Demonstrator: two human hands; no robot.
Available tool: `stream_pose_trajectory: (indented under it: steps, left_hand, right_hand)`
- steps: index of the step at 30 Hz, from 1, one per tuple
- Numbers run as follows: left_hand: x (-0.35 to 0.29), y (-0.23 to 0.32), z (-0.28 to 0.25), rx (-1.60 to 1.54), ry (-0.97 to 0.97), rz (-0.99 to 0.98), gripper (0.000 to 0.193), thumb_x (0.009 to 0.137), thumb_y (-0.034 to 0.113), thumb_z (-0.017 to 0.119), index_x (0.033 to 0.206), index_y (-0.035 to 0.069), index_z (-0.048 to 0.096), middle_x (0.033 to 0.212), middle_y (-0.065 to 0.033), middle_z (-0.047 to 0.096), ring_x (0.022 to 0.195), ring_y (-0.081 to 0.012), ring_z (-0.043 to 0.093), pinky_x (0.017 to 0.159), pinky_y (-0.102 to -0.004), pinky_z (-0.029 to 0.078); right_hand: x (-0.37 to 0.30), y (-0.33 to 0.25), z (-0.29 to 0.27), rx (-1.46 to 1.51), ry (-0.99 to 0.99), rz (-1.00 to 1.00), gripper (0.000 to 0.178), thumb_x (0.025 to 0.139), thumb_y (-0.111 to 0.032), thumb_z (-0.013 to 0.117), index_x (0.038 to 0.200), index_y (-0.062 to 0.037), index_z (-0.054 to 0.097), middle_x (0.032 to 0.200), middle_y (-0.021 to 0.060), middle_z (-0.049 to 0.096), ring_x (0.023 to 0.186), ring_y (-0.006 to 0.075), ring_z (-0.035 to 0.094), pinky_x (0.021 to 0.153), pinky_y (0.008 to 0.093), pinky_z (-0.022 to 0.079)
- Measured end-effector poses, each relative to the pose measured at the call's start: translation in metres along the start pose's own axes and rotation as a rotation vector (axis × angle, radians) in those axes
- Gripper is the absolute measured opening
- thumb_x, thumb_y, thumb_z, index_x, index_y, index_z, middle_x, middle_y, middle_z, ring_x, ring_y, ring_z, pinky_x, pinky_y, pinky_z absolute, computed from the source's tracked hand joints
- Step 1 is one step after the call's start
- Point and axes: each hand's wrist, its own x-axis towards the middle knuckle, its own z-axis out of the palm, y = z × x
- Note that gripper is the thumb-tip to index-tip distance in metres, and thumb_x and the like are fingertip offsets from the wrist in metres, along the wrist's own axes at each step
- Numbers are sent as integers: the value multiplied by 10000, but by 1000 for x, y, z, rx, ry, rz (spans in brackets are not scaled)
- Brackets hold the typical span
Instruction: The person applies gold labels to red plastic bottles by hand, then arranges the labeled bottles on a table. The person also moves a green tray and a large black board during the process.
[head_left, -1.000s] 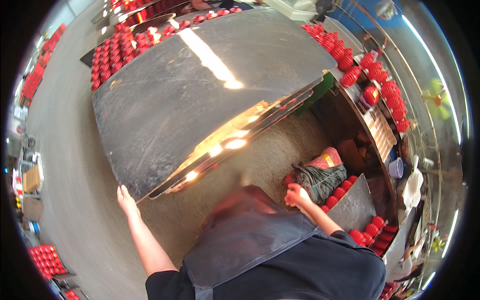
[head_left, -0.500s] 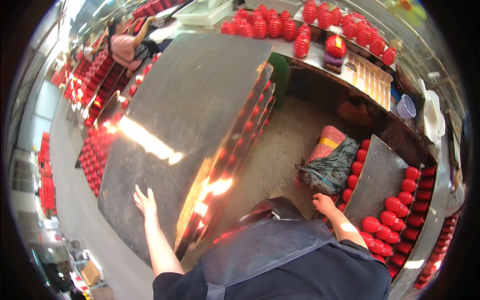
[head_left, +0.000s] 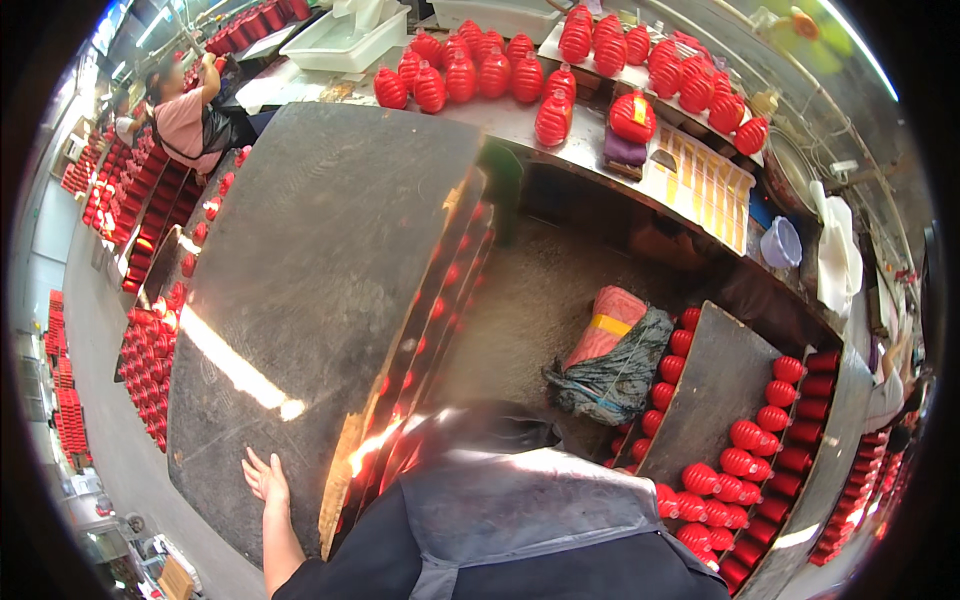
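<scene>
My left hand [head_left: 268, 480], fingers spread and holding nothing, is at the near left part of a large dark board [head_left: 330, 230]. Whether the palm touches the board or hovers just over it, I cannot tell. The board is the top of a stack, with red rounded items [head_left: 438, 308] showing between its layers along the right side. My right hand is out of sight. On my right, ribbed red bottles [head_left: 745, 435] stand along the edges of a second dark board [head_left: 700, 390].
A bench at the back carries ribbed red bottles [head_left: 493, 75], a white tray [head_left: 345, 42], a yellow-striped panel [head_left: 700, 185] and a pale purple bucket [head_left: 781, 243]. A red and dark green bundle [head_left: 615, 365] lies on the floor. A person [head_left: 185, 120] works at the far left.
My right hand has dropped out of view. The left hand stays open and sits lower in the picture. The whole view has shifted, with the boards and bench further left.
</scene>
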Motion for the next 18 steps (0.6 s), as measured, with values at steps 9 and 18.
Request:
stream_pose_trajectory:
  steps: [9,18]
  left_hand:
    - [-2,-19,16,62,82,36,780,1001,454,544,1655,227,184,1684,-186,169,1539,-377,192,1225,-555,197]
    - [18,23,-25,-131,394,-34,481,1031,334,557,1420,51,535,1448,-205,522,1347,-365,500,1140,-499,366]
  right_hand:
    - [119,-141,-56,-295,-2,-112,396,895,-373,664,1151,-77,725,1097,228,724,1049,407,690,920,481,535]
    - [165,-331,-127,-415,-83,-168,489,884,-372,708,1242,-41,677,991,180,750,946,288,733,856,393,571]
